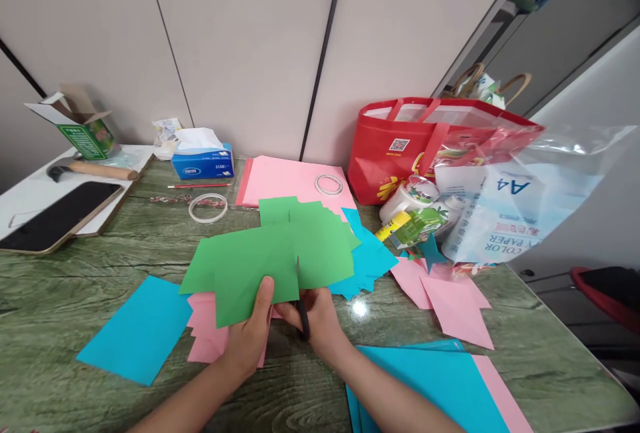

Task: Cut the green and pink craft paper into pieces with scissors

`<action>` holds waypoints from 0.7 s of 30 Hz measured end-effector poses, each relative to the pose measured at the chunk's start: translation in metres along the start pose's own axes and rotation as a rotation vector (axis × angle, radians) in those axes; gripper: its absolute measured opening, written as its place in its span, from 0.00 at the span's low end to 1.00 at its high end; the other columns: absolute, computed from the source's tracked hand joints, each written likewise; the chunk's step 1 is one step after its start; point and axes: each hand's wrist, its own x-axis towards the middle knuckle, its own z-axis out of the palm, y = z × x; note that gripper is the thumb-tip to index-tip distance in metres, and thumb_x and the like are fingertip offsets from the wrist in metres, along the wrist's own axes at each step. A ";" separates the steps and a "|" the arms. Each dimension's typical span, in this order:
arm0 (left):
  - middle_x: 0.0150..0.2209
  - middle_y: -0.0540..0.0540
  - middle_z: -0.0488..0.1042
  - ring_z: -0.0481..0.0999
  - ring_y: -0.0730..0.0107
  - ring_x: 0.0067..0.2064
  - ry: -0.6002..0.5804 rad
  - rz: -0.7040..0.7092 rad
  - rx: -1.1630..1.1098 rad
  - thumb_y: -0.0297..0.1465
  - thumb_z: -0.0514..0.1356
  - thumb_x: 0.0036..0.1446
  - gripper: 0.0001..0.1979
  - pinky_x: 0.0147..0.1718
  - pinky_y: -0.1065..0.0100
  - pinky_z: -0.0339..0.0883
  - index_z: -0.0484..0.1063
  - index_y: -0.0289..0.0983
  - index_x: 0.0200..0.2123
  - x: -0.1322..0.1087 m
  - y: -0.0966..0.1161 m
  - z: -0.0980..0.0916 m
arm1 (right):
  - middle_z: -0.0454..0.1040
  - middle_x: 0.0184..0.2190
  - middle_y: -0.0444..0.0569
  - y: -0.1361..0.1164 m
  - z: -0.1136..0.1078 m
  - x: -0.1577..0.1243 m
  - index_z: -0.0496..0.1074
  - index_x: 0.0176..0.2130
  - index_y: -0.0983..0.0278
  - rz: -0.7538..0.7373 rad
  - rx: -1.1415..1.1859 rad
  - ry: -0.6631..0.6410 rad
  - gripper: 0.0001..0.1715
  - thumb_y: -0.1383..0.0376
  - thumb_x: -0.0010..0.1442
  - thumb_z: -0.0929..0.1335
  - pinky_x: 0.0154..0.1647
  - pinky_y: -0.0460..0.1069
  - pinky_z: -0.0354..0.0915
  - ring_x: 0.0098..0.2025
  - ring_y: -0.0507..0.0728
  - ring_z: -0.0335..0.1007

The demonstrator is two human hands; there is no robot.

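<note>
The table [45, 326] runs out of view at the bottom. Above it, the green paper [255, 266] hides part of the pink pieces [206, 329]. The left hand [249, 339] pinches the paper's near edge, thumb on top (its fingers mostly hidden beneath); the right hand [321, 319], forearm slanting inward, grips black scissors [303, 321], their lower blade obscured.
</note>
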 end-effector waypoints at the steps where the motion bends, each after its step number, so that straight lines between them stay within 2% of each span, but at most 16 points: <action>1: 0.54 0.49 0.68 0.59 0.60 0.59 0.000 0.000 0.015 0.41 0.58 0.51 0.21 0.57 0.62 0.52 0.69 0.42 0.47 0.000 0.000 0.000 | 0.78 0.35 0.50 0.001 0.000 0.000 0.73 0.35 0.63 0.001 -0.006 0.004 0.21 0.59 0.39 0.74 0.37 0.51 0.68 0.38 0.61 0.73; 6: 0.53 0.49 0.69 0.59 0.61 0.59 0.025 0.040 0.035 0.41 0.58 0.51 0.20 0.58 0.63 0.50 0.69 0.42 0.48 -0.001 -0.005 -0.001 | 0.78 0.34 0.49 0.001 0.000 0.000 0.74 0.34 0.63 0.047 -0.030 0.026 0.19 0.59 0.39 0.74 0.38 0.52 0.68 0.37 0.61 0.74; 9: 0.54 0.50 0.68 0.59 0.61 0.59 0.002 0.045 0.022 0.40 0.58 0.52 0.20 0.58 0.63 0.51 0.68 0.43 0.48 -0.001 -0.007 -0.001 | 0.78 0.34 0.49 0.001 0.000 0.000 0.74 0.34 0.63 0.056 -0.030 0.041 0.19 0.60 0.39 0.75 0.41 0.53 0.67 0.36 0.61 0.74; 16: 0.51 0.50 0.71 0.62 0.62 0.57 -0.028 0.040 0.038 0.39 0.58 0.52 0.16 0.57 0.65 0.51 0.70 0.42 0.45 -0.002 -0.003 -0.003 | 0.78 0.33 0.49 0.004 -0.001 -0.002 0.74 0.35 0.63 0.051 0.006 0.046 0.18 0.63 0.40 0.74 0.40 0.53 0.67 0.35 0.60 0.74; 19: 0.48 0.48 0.73 0.65 0.61 0.54 -0.035 0.042 0.055 0.40 0.57 0.53 0.15 0.57 0.63 0.52 0.72 0.40 0.41 -0.002 -0.002 -0.003 | 0.78 0.31 0.49 0.006 -0.001 -0.001 0.74 0.33 0.64 0.052 -0.020 0.049 0.17 0.62 0.41 0.74 0.38 0.51 0.67 0.32 0.59 0.74; 21: 0.45 0.47 0.75 0.67 0.60 0.53 -0.046 0.027 0.072 0.41 0.56 0.52 0.15 0.56 0.62 0.53 0.73 0.40 0.38 -0.001 -0.001 -0.003 | 0.78 0.26 0.46 0.006 -0.001 -0.001 0.73 0.31 0.64 0.054 -0.036 0.055 0.15 0.62 0.40 0.74 0.31 0.49 0.67 0.27 0.57 0.72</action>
